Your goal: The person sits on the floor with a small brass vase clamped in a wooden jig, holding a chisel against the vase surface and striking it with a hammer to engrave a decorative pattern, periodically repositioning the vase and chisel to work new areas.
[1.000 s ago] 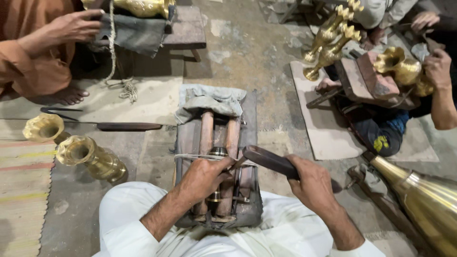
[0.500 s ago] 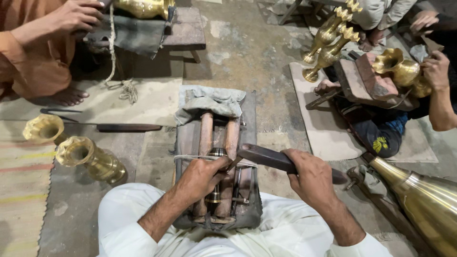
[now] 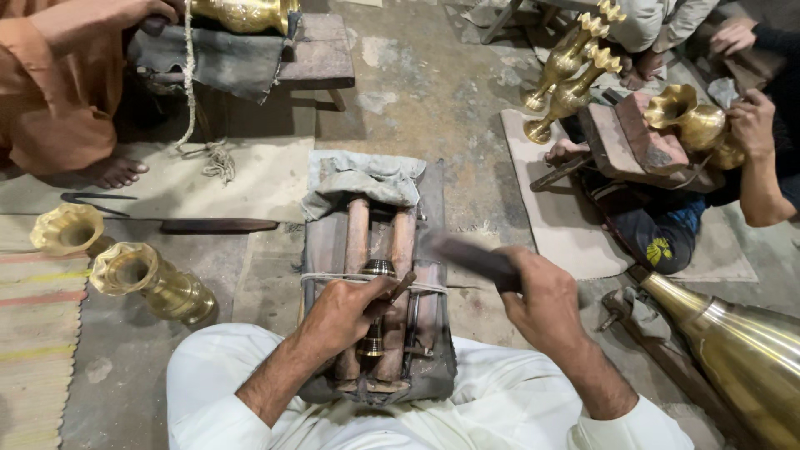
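Down on the workbench block [image 3: 321,250], a small brass piece [image 3: 375,312] lies lengthwise in the groove between 2 wooden rods [image 3: 357,237], just in front of the person's lap, with a cord [image 3: 433,286] running across the rods near its top end. The left hand [image 3: 346,308] is curled over it, fingers closed around a thin chisel [image 3: 402,286] whose tip sits right at the brass piece's rim. The right hand [image 3: 546,292] is up and to the right of the block, fist wrapped tight on a dark mallet [image 3: 471,257], which shows blurred and angled toward the chisel, not touching it. A grey cloth [image 3: 362,179] is bunched at the far end of the block. Off to the left on the floor stand 2 brass vases [image 3: 146,279], one lying beside the other, next to a striped mat [image 3: 33,350], with a long dark tool [image 3: 212,225] lying flat beyond them. At the right edge a large brass vessel [image 3: 742,350] slants across the corner. Farther back, another person's hand [image 3: 754,121] steadies a brass pot [image 3: 687,117] on a wooden block, and 2 tall brass stands [image 3: 575,71] rise just beside it. Top left, a person in an orange sleeve [image 3: 58,83] works at a low bench [image 3: 312,58].
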The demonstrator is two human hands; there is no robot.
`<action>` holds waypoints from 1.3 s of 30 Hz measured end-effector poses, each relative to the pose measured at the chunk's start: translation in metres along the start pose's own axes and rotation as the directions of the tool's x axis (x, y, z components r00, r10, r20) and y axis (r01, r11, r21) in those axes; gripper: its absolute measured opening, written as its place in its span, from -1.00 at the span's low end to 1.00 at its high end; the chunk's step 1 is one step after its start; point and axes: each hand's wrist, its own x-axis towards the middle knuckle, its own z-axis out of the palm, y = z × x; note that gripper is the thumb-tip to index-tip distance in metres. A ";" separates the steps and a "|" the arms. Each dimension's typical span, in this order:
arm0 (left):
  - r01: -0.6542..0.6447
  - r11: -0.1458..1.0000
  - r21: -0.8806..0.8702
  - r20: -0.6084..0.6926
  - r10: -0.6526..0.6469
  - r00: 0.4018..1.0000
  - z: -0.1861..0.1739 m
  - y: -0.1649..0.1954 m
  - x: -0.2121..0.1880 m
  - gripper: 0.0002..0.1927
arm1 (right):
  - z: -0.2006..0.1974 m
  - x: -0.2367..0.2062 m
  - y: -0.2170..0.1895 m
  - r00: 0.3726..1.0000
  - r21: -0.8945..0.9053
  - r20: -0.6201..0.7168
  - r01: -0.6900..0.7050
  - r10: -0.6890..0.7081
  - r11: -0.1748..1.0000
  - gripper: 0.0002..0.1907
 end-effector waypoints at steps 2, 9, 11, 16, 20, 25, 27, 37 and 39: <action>0.018 1.000 -0.025 -0.011 -0.019 1.000 -0.001 0.000 -0.001 -0.61 | -0.003 0.002 -0.002 1.000 -0.007 0.019 0.023 -0.022 1.000 -0.51; 0.024 0.999 -0.036 -0.027 -0.025 0.999 -0.002 -0.002 -0.003 -0.56 | -0.011 0.010 -0.013 0.990 -0.075 0.023 0.140 -0.139 0.987 -0.53; 0.006 1.000 -0.023 -0.060 -0.008 0.998 -0.001 -0.004 -0.005 -0.57 | -0.013 0.012 -0.016 0.984 -0.073 0.007 0.179 -0.179 0.981 -0.53; 0.025 0.998 -0.060 -0.061 -0.029 0.998 0.003 -0.010 -0.009 -0.63 | -0.017 0.017 -0.021 0.988 -0.044 0.024 0.153 -0.152 0.987 -0.50; 0.011 0.999 -0.052 -0.077 -0.015 0.997 0.005 -0.015 -0.007 -0.62 | -0.019 0.022 -0.023 0.976 -0.130 0.049 0.217 -0.213 0.967 -0.49; -0.027 0.997 -0.068 -0.113 0.020 0.993 0.007 -0.019 -0.010 -0.58 | -0.021 0.026 -0.028 0.962 -0.173 0.020 0.272 -0.273 0.947 -0.48; 0.025 0.998 -0.063 -0.084 -0.030 0.996 0.008 -0.022 -0.012 -0.62 | -0.023 0.029 -0.030 0.983 -0.089 0.038 0.184 -0.181 0.979 -0.49; -0.022 0.992 -0.121 -0.131 0.006 0.991 0.016 -0.031 -0.016 -0.60 | -0.026 0.038 -0.041 0.949 -0.297 0.108 0.315 -0.296 0.901 -0.57; -0.019 0.986 -0.167 -0.120 -0.002 0.993 0.017 -0.032 -0.017 -0.62 | -0.029 0.039 -0.041 0.978 -0.103 0.033 0.209 -0.206 0.973 -0.53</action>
